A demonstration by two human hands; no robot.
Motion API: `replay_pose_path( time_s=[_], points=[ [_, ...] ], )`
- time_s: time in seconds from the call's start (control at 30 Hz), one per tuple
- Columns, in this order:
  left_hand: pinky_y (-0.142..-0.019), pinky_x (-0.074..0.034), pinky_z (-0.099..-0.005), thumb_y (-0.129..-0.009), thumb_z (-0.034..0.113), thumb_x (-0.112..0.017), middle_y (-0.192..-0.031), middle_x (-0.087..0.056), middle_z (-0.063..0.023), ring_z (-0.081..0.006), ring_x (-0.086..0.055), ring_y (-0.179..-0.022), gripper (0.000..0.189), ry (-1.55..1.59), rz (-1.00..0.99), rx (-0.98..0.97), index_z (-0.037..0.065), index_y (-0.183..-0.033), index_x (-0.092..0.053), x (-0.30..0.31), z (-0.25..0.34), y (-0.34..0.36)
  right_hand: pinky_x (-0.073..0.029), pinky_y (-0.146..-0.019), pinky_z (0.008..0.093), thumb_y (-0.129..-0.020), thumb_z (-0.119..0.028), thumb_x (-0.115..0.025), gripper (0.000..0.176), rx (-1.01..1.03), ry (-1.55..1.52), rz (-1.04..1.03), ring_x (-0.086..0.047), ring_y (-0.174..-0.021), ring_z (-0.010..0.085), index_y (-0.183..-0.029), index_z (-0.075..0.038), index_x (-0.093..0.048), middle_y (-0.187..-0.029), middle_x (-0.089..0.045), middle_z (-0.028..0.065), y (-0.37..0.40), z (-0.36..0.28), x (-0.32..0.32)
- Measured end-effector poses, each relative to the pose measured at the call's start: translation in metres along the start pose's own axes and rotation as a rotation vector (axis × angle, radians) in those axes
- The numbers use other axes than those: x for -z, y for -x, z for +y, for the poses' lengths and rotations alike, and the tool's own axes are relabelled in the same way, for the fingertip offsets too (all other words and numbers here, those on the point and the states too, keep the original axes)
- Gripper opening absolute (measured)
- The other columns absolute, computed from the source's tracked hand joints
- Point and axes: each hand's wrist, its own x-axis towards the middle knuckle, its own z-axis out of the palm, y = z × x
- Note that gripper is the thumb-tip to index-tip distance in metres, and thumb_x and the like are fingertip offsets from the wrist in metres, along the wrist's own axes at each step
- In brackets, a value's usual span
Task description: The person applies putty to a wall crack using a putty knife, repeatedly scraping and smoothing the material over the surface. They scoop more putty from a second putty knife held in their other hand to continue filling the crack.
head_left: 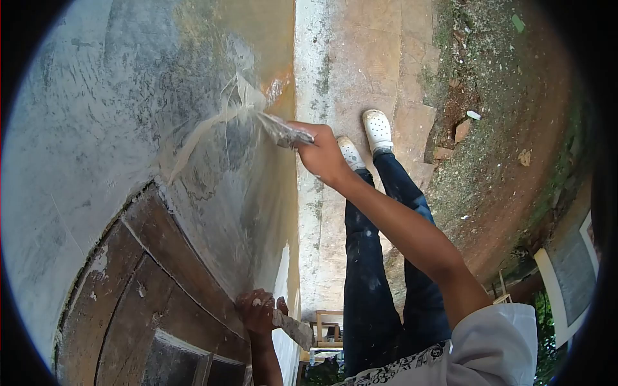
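At centre the right hand (322, 157) is clamping a putty knife (283, 133) against the wall (116, 96); at bottom centre the left hand (257, 311) is gripping a scraper (296, 329), fingers wrapped round it.

Stained concrete walkway (367, 58), moss along its edges. Two white clogs (377, 130) stand on it. Brick fragments (462, 130) lie on adjoining dirt ground (515, 167).

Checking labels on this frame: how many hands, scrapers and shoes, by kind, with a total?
Hands: 2 (right hand, left hand)
Scrapers: 2 (upper scraper in the right hand's grip against the wall, lower scraper in the left hand's grip)
Shoes: 2, both white (upper shoe, lower shoe)
Total: 6
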Motion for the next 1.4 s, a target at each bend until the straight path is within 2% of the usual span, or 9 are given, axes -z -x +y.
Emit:
replay_pose_path(
  time_s=[0.03, 0.2, 0.4, 0.67, 0.73, 0.8, 0.83, 1.0, 1.4],
  points=[
    [-0.075, -0.05, -0.0441, -0.078, 0.018, -0.071, -0.081, -0.066, -0.004, -0.023, -0.067, -0.086, 0.014, -0.003, -0.004, -0.004, 0.01, -0.074, -0.06, 0.001, 0.0, -0.001, -0.044, -0.061, 0.0248, -0.078, 0.005, -0.046, 0.051, -0.04, -0.144, 0.09, -0.053, -0.067, 0.0068, -0.125, -0.002, -0.065, -0.074, -0.063, 0.0033, -0.016, -0.002, 0.006],
    [-0.073, -0.05, -0.0438, -0.078, 0.017, -0.071, -0.081, -0.067, -0.0038, -0.0237, -0.067, -0.084, 0.014, 0.012, -0.006, -0.002, 0.011, -0.075, -0.059, 0.0, 0.0, -0.001, -0.051, -0.074, 0.0428, -0.074, 0.002, -0.05, 0.053, -0.033, 0.232, 0.174, -0.063, -0.077, 0.0459, -0.125, -0.002, -0.063, -0.089, -0.06, 0.0321, 0.003, -0.04, -0.058],
    [-0.073, -0.049, -0.0434, -0.078, 0.017, -0.071, -0.08, -0.067, -0.0037, -0.0238, -0.067, -0.084, 0.015, 0.023, 0.006, -0.007, 0.01, -0.076, -0.058, -0.002, -0.001, -0.001, -0.052, -0.079, 0.0314, -0.075, 0.006, -0.049, 0.047, -0.119, 0.286, -0.284, -0.071, -0.084, 0.0289, -0.118, -0.001, -0.068, -0.1, -0.069, 0.026, 0.058, -0.006, -0.011],
    [-0.073, -0.051, -0.0429, -0.08, 0.015, -0.071, -0.081, -0.065, -0.004, -0.024, -0.067, -0.083, 0.016, 0.025, -0.027, 0.032, 0.01, -0.076, -0.057, 0.003, 0.004, -0.011, -0.059, -0.076, 0.0358, -0.083, 0.008, -0.045, 0.029, -0.643, -0.58, 0.021, -0.07, -0.083, 0.0225, -0.106, 0.006, -0.062, -0.095, -0.068, 0.0142, 0.007, -0.02, 0.055],
    [-0.072, -0.051, -0.0415, -0.08, 0.013, -0.071, -0.081, -0.065, -0.0045, -0.0243, -0.067, -0.082, 0.015, 0.035, -0.043, 0.078, 0.009, -0.076, -0.057, 0.004, 0.013, -0.02, -0.058, -0.076, 0.035, -0.082, 0.008, -0.044, 0.031, -0.621, -0.575, -0.015, -0.069, -0.085, 0.0223, -0.107, 0.009, -0.062, -0.097, -0.068, 0.0148, 0.018, -0.036, 0.057],
    [-0.069, -0.053, -0.0373, -0.082, 0.007, -0.07, -0.081, -0.065, -0.0075, -0.0267, -0.067, -0.079, 0.013, 0.775, -0.111, 0.846, 0.007, -0.078, -0.057, 0.0, 0.032, -0.038, -0.058, -0.076, 0.0335, -0.081, 0.008, -0.045, 0.033, -0.576, -0.54, -0.083, -0.069, -0.088, 0.0219, -0.109, 0.01, -0.062, -0.099, -0.068, 0.0153, 0.03, -0.061, 0.063],
    [-0.065, -0.052, -0.0345, -0.081, 0.006, -0.072, -0.083, -0.065, -0.0119, -0.0274, -0.066, -0.075, 0.013, 0.657, -0.167, 0.63, 0.003, -0.081, -0.059, -0.003, 0.035, -0.057, -0.058, -0.076, 0.0335, -0.081, 0.008, -0.045, 0.033, -0.58, -0.539, -0.089, -0.069, -0.088, 0.0219, -0.109, 0.01, -0.062, -0.099, -0.068, 0.0153, 0.038, -0.076, 0.063],
    [-0.057, -0.047, -0.034, -0.089, 0.017, -0.071, -0.07, -0.062, -0.0113, -0.0191, -0.06, -0.059, 0.021, 0.819, -0.495, 0.867, -0.001, -0.092, -0.061, -0.021, 0.059, -0.104, -0.057, -0.079, 0.0332, -0.079, 0.014, -0.05, 0.038, -0.503, -0.529, 0.109, -0.069, -0.09, 0.0224, -0.114, 0.012, -0.061, -0.1, -0.069, 0.0168, 0.067, -0.12, 0.081],
    [-0.058, -0.049, -0.0326, -0.095, 0.026, -0.065, -0.071, -0.066, -0.0142, -0.0151, -0.061, -0.06, 0.034, 1.057, -0.496, 0.807, -0.006, -0.106, -0.061, -0.021, 0.083, -0.178, -0.053, -0.081, 0.0282, -0.075, 0.014, -0.06, 0.041, -0.333, -0.176, 0.059, -0.068, -0.087, 0.0166, -0.116, 0.007, -0.066, -0.099, -0.072, 0.0122, 0.098, -0.126, 0.12]
  ],
)
